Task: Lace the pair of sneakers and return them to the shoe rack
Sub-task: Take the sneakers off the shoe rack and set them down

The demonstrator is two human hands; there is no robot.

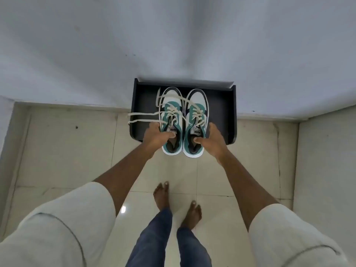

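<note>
Tiled floor (pixel 57 151) | white wall (pixel 173 35) | black rack (pixel 221 116) | sneakers (pixel 183 116) held

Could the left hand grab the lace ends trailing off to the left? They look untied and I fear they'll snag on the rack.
Probably not right now: the left hand grips the left sneaker at its collar, so it isn't free. Nothing blocks the loose lace ends otherwise.
</note>
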